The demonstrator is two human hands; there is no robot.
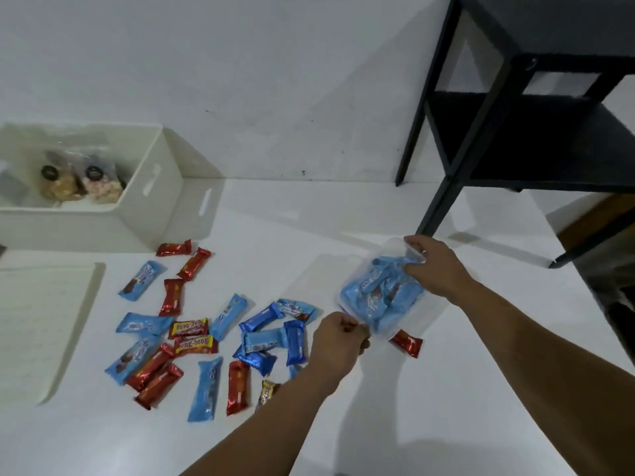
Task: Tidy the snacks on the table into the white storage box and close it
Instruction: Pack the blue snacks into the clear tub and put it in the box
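One head-worn, wide-angle view looks forward and down at the white table [343, 214]. Both forearms reach in from the bottom edge.

Both hands are on the clear tub [379, 297], and left of that grip it's pretty crowded: the scattered snack bars [220, 334] cover the table [446, 389] all the way toward the white storage box [147, 201], with the flat lid [44, 324] lying past them. One red bar [406, 342] sits just beside the tub's near corner. Near side and right of the grip is bare tabletop, while the black shelf [515, 108] stands just beyond it, one leg coming down close to the tub's far edge.
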